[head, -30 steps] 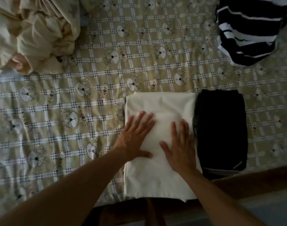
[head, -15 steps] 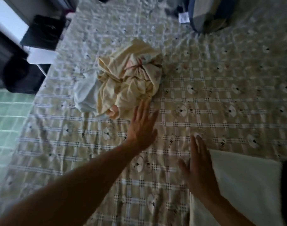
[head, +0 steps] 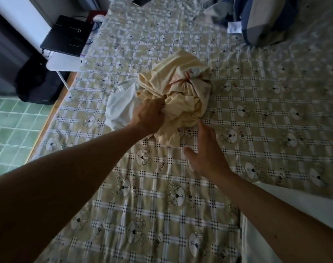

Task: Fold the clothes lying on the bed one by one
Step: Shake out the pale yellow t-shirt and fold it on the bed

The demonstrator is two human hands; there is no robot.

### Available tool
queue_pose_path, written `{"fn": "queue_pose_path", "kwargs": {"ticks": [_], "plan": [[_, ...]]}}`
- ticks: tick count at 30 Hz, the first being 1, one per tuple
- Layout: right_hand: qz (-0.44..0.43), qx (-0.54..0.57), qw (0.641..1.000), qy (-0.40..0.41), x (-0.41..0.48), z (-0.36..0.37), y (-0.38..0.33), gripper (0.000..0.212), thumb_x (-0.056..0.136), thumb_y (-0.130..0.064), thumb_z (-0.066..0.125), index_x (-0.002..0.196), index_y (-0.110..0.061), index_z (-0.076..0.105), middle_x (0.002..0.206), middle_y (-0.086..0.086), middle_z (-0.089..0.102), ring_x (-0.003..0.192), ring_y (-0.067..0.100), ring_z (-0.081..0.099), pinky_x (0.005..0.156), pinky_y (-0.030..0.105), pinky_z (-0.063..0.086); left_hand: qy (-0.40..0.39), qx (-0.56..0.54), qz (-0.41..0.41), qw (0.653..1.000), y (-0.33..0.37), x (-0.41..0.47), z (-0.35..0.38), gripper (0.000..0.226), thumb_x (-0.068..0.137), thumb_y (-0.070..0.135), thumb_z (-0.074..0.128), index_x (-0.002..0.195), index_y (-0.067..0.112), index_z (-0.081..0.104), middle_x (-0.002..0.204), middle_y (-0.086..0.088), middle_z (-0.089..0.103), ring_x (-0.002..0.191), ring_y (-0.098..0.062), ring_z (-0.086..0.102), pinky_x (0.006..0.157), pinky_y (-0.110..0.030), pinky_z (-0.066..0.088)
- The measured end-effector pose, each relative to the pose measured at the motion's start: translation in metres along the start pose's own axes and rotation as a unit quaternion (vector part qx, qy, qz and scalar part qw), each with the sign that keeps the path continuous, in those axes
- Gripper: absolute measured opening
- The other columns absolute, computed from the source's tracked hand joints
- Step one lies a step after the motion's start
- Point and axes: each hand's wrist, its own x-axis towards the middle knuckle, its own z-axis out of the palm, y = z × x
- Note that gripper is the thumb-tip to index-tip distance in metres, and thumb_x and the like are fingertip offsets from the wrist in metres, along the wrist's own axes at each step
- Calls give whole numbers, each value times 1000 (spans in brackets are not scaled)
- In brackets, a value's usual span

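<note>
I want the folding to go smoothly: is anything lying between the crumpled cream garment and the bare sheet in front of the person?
Nothing visible. The left hand already grips the cream garment; the open right hand hovers over bare bed sheet. A white garment touches its left side.

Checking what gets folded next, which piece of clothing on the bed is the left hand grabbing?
The crumpled yellow garment. The left hand is closed on its near edge. The white garment beside it is untouched, and the folded cream one lies by the right arm.
</note>
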Motion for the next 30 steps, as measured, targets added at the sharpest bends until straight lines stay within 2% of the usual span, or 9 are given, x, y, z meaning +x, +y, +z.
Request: {"fn": "queue_pose_path", "kwargs": {"ticks": [5,9,11,14,17,20,23,26,30], "plan": [[-48,63,997,16,2,-4,-18,124,69,-37,86,157,-18,1,158,10,20,137,20,35,94,28,43,-8,-193,92,977,52,-44,-49,14,80,16,51,83,6,61,71,-9,63,63,-26,63,57,-44,49],[-33,237,971,-8,-9,-20,-35,33,95,-23,60,126,-15,52,112,0,63,108,19,59,80,15,47,-55,-277,107,953,76,-94,-72,16,91,25,52,86,11,57,76,-2,57,68,-22,59,59,-43,48],[-25,140,989,-39,-22,-36,-41,12,98,-22,57,109,-19,61,91,-16,60,92,13,63,68,7,44,-89,-325,56,940,76,-114,-81,30,95,40,51,113,18,59,94,3,63,80,-14,64,66,-37,54],[2,91,991,-98,-40,-62,-53,22,94,-26,64,110,-11,64,92,-6,66,89,17,66,73,23,56,-135,-393,13,909,71,-136,-100,68,86,62,61,145,35,38,136,8,53,119,-11,60,91,-41,57],[-9,110,985,-133,-59,-100,-100,26,88,-32,71,111,-21,64,104,1,69,96,19,67,85,41,56,-149,-300,84,939,80,-149,-136,100,74,59,79,154,35,25,155,10,38,140,-12,42,109,-45,44],[-54,213,967,-130,-76,-139,-157,26,82,-24,74,104,-29,62,100,-6,69,94,5,68,84,31,58,-74,-266,85,957,102,-151,-188,68,83,37,77,142,30,46,132,9,61,118,-6,60,95,-36,53],[-52,235,968,-75,-98,-180,-205,47,84,-26,75,120,-9,51,100,11,67,91,23,70,73,42,59,6,-295,52,954,123,-149,-254,25,89,16,72,108,28,62,95,12,67,84,3,63,69,-21,51],[-30,279,959,-34,-123,-225,-245,29,91,-21,69,114,-11,53,101,17,69,88,35,68,71,51,56,23,-333,46,942,146,-154,-322,12,95,18,67,107,19,66,96,1,71,89,-9,69,73,-29,58],[-79,291,953,12,-161,-285,-301,9,94,-26,65,100,-31,68,101,1,75,93,24,73,77,47,61,84,-357,24,930,181,-168,-402,13,98,28,62,104,20,70,96,4,73,87,-10,71,77,-34,60]]}}
